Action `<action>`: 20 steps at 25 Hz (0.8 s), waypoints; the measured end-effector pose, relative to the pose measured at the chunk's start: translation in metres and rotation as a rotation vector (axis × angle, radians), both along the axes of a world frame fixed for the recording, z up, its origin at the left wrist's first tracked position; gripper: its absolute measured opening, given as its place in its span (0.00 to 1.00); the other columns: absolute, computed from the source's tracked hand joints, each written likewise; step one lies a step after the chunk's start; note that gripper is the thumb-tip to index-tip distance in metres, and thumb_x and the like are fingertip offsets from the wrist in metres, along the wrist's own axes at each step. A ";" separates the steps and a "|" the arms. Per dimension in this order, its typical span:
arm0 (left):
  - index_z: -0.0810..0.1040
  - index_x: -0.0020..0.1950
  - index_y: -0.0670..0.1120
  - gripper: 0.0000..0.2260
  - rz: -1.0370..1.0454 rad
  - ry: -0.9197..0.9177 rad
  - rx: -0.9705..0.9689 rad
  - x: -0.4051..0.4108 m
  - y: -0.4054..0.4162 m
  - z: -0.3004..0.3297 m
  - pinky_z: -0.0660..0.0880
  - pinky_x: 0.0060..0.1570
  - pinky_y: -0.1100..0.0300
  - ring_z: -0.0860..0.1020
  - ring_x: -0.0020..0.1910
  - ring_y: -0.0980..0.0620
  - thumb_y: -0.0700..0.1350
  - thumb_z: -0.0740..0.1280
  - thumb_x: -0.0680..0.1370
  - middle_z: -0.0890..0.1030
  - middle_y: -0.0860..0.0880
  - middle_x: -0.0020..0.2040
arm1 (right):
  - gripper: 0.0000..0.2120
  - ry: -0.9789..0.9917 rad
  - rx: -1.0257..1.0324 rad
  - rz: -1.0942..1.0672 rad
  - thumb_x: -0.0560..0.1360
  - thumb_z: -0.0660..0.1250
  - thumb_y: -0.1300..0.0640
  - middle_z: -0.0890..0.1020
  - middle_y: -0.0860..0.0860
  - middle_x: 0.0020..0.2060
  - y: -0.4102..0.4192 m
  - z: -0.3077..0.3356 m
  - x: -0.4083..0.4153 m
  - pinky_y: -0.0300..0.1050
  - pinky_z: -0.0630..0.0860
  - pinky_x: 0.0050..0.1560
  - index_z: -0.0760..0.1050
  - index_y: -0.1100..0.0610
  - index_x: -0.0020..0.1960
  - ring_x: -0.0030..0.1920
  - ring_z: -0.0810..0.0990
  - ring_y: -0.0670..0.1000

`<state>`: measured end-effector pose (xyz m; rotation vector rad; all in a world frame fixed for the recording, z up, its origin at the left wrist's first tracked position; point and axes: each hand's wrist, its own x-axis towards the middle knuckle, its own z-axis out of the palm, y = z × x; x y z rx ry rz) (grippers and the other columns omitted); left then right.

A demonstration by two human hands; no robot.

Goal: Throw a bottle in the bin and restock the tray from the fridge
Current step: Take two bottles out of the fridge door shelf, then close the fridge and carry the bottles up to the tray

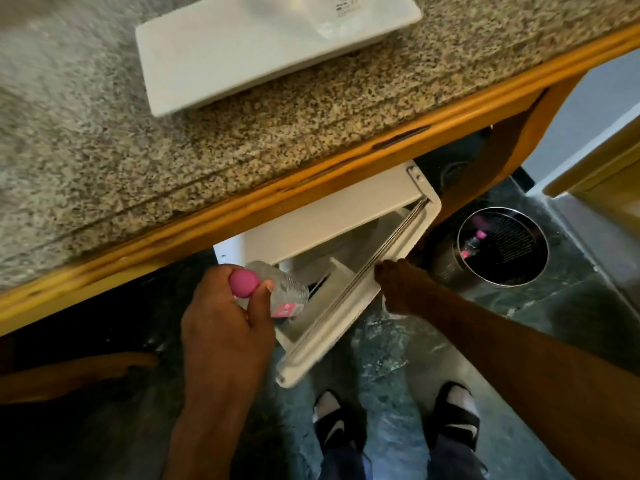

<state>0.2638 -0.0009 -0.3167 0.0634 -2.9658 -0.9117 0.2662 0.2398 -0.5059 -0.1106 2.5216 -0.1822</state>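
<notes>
My left hand [225,323] grips a clear water bottle [277,289] with a pink cap, held by its neck just in front of the small white fridge under the counter. The fridge door [349,306] stands open, swung out toward me. My right hand [401,289] rests on the door's outer edge, fingers curled over it. A round metal bin [502,245] stands on the floor to the right, with a pink-capped bottle [472,242] lying inside. The white rectangular tray [270,46] sits on the granite counter above, and nothing shows on the part in view.
The granite counter [138,150] with its wooden edge overhangs the fridge. A dark marbled floor lies below, where my two feet [394,424] in black sandals and white socks stand. A curved wooden chair part [69,372] is at the lower left.
</notes>
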 end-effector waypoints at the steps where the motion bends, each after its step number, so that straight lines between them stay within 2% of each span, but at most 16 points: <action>1: 0.73 0.48 0.48 0.08 -0.003 0.004 0.013 -0.003 0.000 0.002 0.66 0.37 0.64 0.74 0.41 0.50 0.48 0.69 0.74 0.77 0.48 0.43 | 0.26 0.010 -0.007 -0.027 0.71 0.67 0.56 0.75 0.61 0.62 -0.008 -0.001 -0.010 0.58 0.75 0.59 0.67 0.63 0.66 0.60 0.74 0.63; 5: 0.75 0.51 0.44 0.09 -0.035 -0.016 0.010 -0.018 0.007 -0.012 0.68 0.45 0.61 0.73 0.43 0.52 0.47 0.69 0.75 0.80 0.44 0.47 | 0.24 0.062 0.000 -0.085 0.69 0.70 0.56 0.76 0.60 0.59 -0.026 -0.006 -0.041 0.59 0.76 0.55 0.70 0.62 0.62 0.58 0.75 0.63; 9: 0.75 0.50 0.44 0.08 -0.063 -0.027 0.010 -0.029 0.014 -0.030 0.65 0.46 0.66 0.73 0.45 0.52 0.45 0.69 0.75 0.80 0.44 0.49 | 0.21 0.139 0.024 -0.088 0.69 0.68 0.58 0.77 0.61 0.56 -0.031 -0.013 -0.058 0.60 0.78 0.53 0.71 0.65 0.60 0.55 0.76 0.64; 12: 0.74 0.51 0.44 0.08 -0.102 -0.034 0.010 -0.026 0.018 -0.026 0.73 0.49 0.57 0.77 0.48 0.47 0.45 0.69 0.75 0.80 0.44 0.49 | 0.21 0.116 0.045 -0.066 0.70 0.68 0.59 0.75 0.63 0.57 -0.034 0.001 -0.063 0.59 0.77 0.55 0.71 0.65 0.61 0.55 0.75 0.64; 16: 0.74 0.49 0.47 0.08 -0.157 -0.020 0.019 -0.012 0.018 0.027 0.73 0.44 0.56 0.79 0.45 0.44 0.45 0.70 0.74 0.81 0.45 0.45 | 0.23 0.062 -0.036 -0.048 0.69 0.69 0.56 0.70 0.62 0.62 -0.023 0.082 -0.039 0.58 0.75 0.57 0.71 0.60 0.62 0.60 0.71 0.64; 18: 0.74 0.48 0.48 0.08 -0.184 -0.003 0.001 -0.002 0.020 0.072 0.70 0.42 0.57 0.79 0.43 0.43 0.46 0.71 0.73 0.80 0.49 0.42 | 0.22 0.058 -0.121 -0.058 0.65 0.70 0.56 0.73 0.60 0.58 -0.013 0.148 -0.022 0.53 0.76 0.54 0.73 0.58 0.59 0.58 0.74 0.62; 20: 0.73 0.47 0.49 0.08 -0.232 0.017 -0.012 0.002 0.027 0.124 0.68 0.42 0.59 0.78 0.42 0.45 0.47 0.71 0.73 0.78 0.51 0.41 | 0.16 0.109 -0.188 -0.050 0.64 0.70 0.58 0.78 0.58 0.52 -0.002 0.237 -0.014 0.50 0.77 0.49 0.77 0.57 0.52 0.53 0.78 0.59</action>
